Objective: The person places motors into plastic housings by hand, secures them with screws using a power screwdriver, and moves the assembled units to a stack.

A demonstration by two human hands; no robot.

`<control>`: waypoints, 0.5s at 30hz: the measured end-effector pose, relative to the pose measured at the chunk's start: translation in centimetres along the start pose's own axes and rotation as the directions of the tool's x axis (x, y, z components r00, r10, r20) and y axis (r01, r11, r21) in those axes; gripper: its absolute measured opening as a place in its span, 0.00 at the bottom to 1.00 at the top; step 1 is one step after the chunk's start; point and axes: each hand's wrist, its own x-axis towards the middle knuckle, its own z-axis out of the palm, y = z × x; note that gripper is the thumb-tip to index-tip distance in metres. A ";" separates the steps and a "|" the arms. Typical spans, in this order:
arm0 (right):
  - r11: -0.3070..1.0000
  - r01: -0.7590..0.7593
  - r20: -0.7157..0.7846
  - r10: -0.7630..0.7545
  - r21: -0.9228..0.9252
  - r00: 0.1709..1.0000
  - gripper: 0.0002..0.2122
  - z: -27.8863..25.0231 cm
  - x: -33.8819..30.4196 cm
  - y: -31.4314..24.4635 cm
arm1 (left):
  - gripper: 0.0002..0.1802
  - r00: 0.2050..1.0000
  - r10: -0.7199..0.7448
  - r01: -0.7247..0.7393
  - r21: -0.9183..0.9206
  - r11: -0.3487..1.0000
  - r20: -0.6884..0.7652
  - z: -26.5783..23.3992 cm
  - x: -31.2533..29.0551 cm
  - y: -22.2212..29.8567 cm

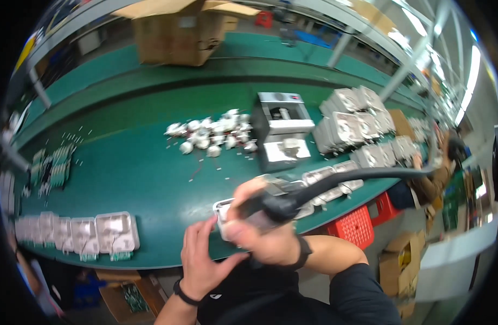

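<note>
A black hand-held power tool (278,207), blurred by motion, has a thick black cable (362,174) that arches off to the right. The fingers of my right hand (268,241) are wrapped round it, above a white plastic housing (219,208) at the table's front edge. Most of that housing is hidden under the tool and the hand. My left hand (200,260) is open, thumb stretched out, its fingertips at the housing's left side. Whether they press on it I cannot tell. Past the tool, several similar open housings (319,176) stand in a row.
Behind my hands lie a pile of small white wired parts (213,132) and a black boxy machine (284,130). Stacked housings (352,124) rise at the right. More housings (116,233) and green circuit boards (59,165) lie left. A person (438,173) sits far right, beyond red stools (354,227).
</note>
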 end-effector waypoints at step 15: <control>-0.203 -0.097 -0.075 -0.111 -0.974 0.991 0.15 -11.6 -5.2 7.0 | 0.08 0.971 -0.210 0.225 -0.727 0.648 0.113 -1.8 -7.5 -2.3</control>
